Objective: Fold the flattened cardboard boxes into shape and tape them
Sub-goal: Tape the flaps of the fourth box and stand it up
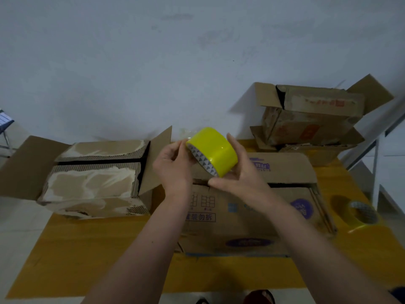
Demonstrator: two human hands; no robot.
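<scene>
While both of my hands are lifted above the printed brown cardboard box [252, 207] at the middle of the yellow-covered table [87, 249], they hold a wide roll of glossy yellow packing tape [213, 151] between them. My left hand [173, 165] pinches the roll's near rim with curled fingers, thumb at the edge, as if feeling for the loose end. My right hand [238, 174] cradles the roll from behind and beneath, fingers wrapped round it.

The box below is folded into shape, its top flaps down, with a dark open seam running across between them. I judge the step in hand to be finding and peeling the tape's free end. Next calls for drawing out a strip, pressing it at one side of the seam and running it across.

At the table's left edge sits a worn brown box with torn facing [94, 178], flaps out. At the far right corner lies a stack of rumpled brown boxes [311, 115]. A second yellow tape roll [361, 213] rests by the right edge.
</scene>
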